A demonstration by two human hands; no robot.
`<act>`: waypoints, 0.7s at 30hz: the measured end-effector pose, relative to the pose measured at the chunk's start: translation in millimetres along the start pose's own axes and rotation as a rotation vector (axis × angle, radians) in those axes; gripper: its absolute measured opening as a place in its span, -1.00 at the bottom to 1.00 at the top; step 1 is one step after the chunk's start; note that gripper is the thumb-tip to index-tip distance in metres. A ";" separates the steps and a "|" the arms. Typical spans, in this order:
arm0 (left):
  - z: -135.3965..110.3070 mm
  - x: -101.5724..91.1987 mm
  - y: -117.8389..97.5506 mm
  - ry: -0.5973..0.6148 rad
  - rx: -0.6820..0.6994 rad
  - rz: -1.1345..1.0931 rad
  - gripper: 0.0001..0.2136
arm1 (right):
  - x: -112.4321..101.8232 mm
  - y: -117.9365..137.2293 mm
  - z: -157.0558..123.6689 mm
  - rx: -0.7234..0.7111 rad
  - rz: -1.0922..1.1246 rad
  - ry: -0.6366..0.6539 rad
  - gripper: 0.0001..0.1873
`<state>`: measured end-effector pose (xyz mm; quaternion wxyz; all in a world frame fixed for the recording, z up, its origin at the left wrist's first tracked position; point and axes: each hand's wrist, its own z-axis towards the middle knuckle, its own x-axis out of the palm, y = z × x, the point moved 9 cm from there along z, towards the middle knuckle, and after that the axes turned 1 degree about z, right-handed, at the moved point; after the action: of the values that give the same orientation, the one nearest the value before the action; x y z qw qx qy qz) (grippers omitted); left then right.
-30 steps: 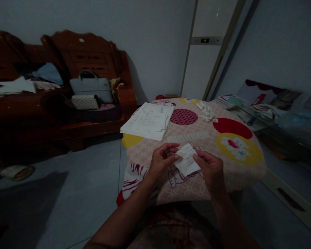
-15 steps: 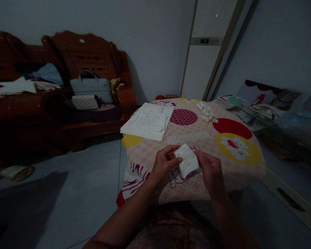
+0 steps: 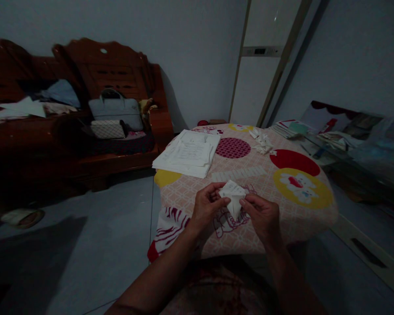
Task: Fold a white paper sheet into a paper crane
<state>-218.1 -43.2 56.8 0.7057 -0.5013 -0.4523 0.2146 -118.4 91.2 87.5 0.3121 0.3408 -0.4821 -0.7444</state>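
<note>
Holding a small folded piece of white paper between both hands, I am keeping it just above the near edge of the round table, over the patterned pink cloth. I am curling my left hand around the paper's left side, with the thumb and fingertips pinching its upper left corner, so that hand is mostly closed on it. I am pressing my right hand against the paper's right side, with the thumb and forefinger nipping its edge and the other fingers bent loosely beneath. The paper is narrowing to a point at the bottom and spreading wider at the top, with faint print showing on it; how many layers it has I cannot tell in this dim light. Both my forearms are reaching up from the bottom of the view and meeting at the paper. Farther back on the table a stack of printed sheets is lying at the left edge, well apart from my hands, and a little heap of small white folded pieces is sitting toward the far side. Beyond the table's right side a pile of books and papers is resting on a low surface. To the left a dark wooden bench is carrying a grey bag and a smaller quilted bag just in front of it
</note>
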 end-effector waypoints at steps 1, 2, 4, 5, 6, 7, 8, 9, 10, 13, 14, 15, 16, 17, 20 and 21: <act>-0.4 0.6 0.2 0.001 0.000 -0.002 -0.56 | -0.8 -0.7 -0.3 0.000 -0.003 -0.008 -0.79; -0.7 1.2 0.3 0.003 -0.001 -0.001 -0.56 | -1.5 -1.6 -0.5 0.004 0.000 -0.016 -0.79; -1.3 1.8 0.5 0.003 -0.002 0.008 -0.57 | -0.9 -3.6 -0.5 0.025 0.023 -0.018 -0.78; -1.6 1.3 0.1 0.000 0.002 0.017 -0.57 | 1.0 -5.2 -0.3 0.040 0.043 -0.006 -0.79; -1.9 0.5 -0.8 -0.007 0.012 0.031 -0.58 | 3.9 -7.0 -0.1 0.055 0.063 0.015 -0.79; -2.1 -0.9 -2.5 -0.019 0.028 0.055 -0.59 | 7.3 -8.7 0.2 0.066 0.078 0.038 -0.79; -2.5 -2.6 -4.9 -0.034 0.051 0.091 -0.60 | 10.3 -10.1 0.5 0.068 0.089 0.058 -0.78; -3.0 -4.2 -7.6 -0.048 0.077 0.139 -0.62 | 12.7 -11.2 0.9 0.063 0.091 0.071 -0.77; -3.6 -5.3 -10.3 -0.061 0.100 0.191 -0.63 | 13.9 -11.8 1.5 0.050 0.088 0.074 -0.77; -5.4 -3.2 -13.2 -0.053 0.130 0.258 -0.64 | 13.3 -14.7 3.1 0.034 0.096 0.059 -0.78; -5.8 -0.5 -11.4 -0.029 0.116 0.223 -0.64 | 13.4 -18.1 3.3 0.066 0.128 0.063 -0.80; -6.2 2.8 -8.7 0.000 0.094 0.164 -0.63 | 14.3 -22.0 3.1 0.113 0.184 0.075 -0.80; -6.7 6.5 -5.7 0.030 0.068 0.096 -0.63 | 16.4 -25.6 2.5 0.166 0.259 0.095 -0.79; -7.1 10.1 -2.9 0.058 0.043 0.030 -0.63 | 19.4 -28.5 1.4 0.218 0.343 0.122 -0.77; -7.9 16.3 1.0 0.100 0.010 -0.070 -0.63 | 28.6 -29.7 -2.3 0.309 0.546 0.195 -0.72; -7.9 16.5 1.5 0.100 0.006 -0.079 -0.63 | 30.4 -29.5 -3.3 0.323 0.574 0.206 -0.72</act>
<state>-203.0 -34.1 61.7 0.7368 -0.4911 -0.4352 0.1629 -137.2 75.5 52.8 0.4978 0.3095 -0.6360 -0.5018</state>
